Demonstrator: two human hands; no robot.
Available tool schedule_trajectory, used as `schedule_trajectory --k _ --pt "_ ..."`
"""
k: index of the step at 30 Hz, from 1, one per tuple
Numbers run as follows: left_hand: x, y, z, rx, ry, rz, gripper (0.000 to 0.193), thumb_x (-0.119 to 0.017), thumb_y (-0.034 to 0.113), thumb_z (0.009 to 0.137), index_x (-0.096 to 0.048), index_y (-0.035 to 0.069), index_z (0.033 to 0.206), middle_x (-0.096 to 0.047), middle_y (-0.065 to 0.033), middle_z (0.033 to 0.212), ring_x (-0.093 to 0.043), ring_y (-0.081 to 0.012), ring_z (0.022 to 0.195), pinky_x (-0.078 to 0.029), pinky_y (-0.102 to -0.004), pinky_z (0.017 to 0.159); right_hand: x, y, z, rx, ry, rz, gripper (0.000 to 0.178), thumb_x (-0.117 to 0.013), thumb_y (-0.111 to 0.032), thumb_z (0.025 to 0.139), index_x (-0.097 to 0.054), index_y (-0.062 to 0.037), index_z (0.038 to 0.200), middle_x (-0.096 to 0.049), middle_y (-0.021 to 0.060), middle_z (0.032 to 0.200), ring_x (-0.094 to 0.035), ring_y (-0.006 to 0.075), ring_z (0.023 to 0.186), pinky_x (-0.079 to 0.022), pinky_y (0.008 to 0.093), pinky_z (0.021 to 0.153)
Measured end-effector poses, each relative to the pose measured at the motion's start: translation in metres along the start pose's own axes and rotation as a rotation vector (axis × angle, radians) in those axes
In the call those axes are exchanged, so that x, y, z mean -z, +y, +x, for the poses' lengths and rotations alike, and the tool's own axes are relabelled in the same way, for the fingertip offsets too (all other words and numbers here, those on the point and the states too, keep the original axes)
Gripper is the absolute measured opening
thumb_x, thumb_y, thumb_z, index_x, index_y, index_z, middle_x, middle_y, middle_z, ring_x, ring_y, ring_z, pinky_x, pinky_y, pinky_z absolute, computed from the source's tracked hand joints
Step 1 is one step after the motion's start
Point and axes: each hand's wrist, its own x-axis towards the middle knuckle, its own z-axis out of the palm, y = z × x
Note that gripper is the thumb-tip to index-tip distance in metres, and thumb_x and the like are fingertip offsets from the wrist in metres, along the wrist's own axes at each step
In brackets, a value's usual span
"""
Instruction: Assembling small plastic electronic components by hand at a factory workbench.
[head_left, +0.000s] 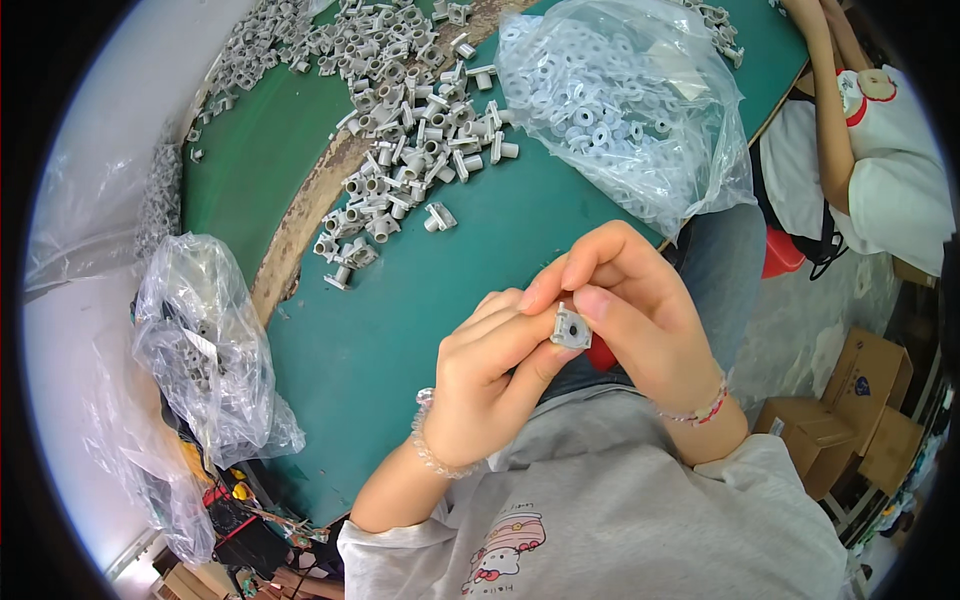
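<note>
Between thumb and fingers, my left hand (492,368) grips a small grey plastic fitting (571,328) with a dark hole in its face. My right hand (634,300) is closed in a pinch right at the fitting's upper edge; whatever lies between those fingertips is too small or hidden to make out. Both hands are held close together over the table's near edge. A heap of similar grey fittings (400,150) spreads over the table beyond them. One loose fitting (439,217) lies at the heap's near side.
A clear plastic bag of whitish washers (600,110) rests on the green table (440,290) at the far right. Another clear bag (205,350) hangs at the table's left edge. At the right sits another person (850,160); cardboard boxes (840,410) stand on the floor.
</note>
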Motion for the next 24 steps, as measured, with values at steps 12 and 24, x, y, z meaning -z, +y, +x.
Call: schedule_trajectory --k 12,24 --pt "0.004 -0.002 -0.007 0.092 -0.27 -0.261 0.023 -0.069 0.004 0.08 -0.065 -0.002 0.102 -0.066 -0.0119 0.093 -0.064 -0.0275 0.09 -0.047 -0.0344 0.08 0.034 -0.038 0.011 -0.015 -0.46 -0.396 0.019 -0.063 -0.006 0.087 -0.06 -0.0013 0.106 -0.063 0.0086 0.109 -0.06 0.0139 0.093 -0.049 0.0272 0.08" --pt "0.003 -0.01 -0.012 0.311 -0.395 -0.667 0.015 -0.067 0.008 0.086 -0.067 0.0 0.099 -0.067 -0.0066 0.085 -0.061 -0.0141 0.076 -0.048 -0.0269 0.068 0.036 -0.039 0.024 0.189 -0.713 -0.663 0.018 -0.067 -0.005 0.079 -0.07 -0.0066 0.096 -0.062 0.0127 0.113 -0.06 0.0187 0.076 -0.048 0.0274 0.067"
